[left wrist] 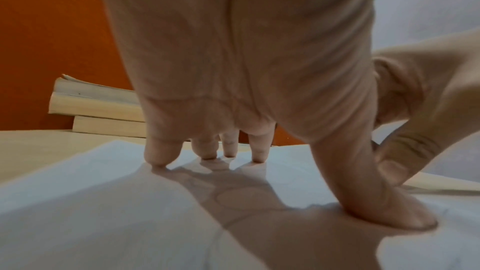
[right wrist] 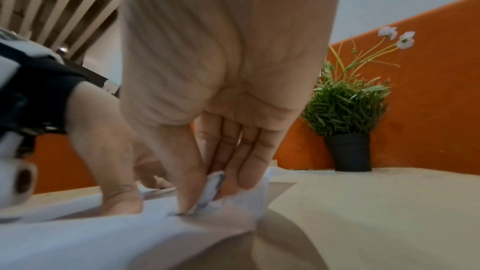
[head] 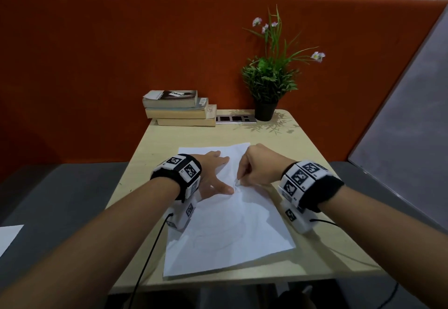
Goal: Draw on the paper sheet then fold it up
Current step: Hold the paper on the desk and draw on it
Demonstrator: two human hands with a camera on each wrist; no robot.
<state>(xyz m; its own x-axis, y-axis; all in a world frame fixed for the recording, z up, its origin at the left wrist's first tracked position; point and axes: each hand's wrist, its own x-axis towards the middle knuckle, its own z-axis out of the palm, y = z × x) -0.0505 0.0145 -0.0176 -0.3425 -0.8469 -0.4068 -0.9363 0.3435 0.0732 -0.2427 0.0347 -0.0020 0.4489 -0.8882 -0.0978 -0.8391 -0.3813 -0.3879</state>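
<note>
A white paper sheet [head: 230, 231] [left wrist: 103, 202] [right wrist: 103, 233] with faint pencil lines lies on the pale wooden table [head: 315, 187]. My left hand [head: 213, 175] [left wrist: 233, 69] is spread flat on the sheet's upper part, its fingertips and thumb pressing down. Just to its right, my right hand [head: 257, 168] [right wrist: 221, 69] pinches a small white piece with a dark edge [head: 238, 183] [right wrist: 213, 187], perhaps an eraser, and holds it against the sheet. The paper wrinkles there, and its right edge bulges up off the table.
A stack of books [head: 177, 108] stands at the table's far left, with a socket panel [head: 235, 119] and a potted plant [head: 266, 83] at the far right. An orange partition [head: 97, 66] rises behind. Another white sheet [head: 7, 236] lies on the grey surface at left.
</note>
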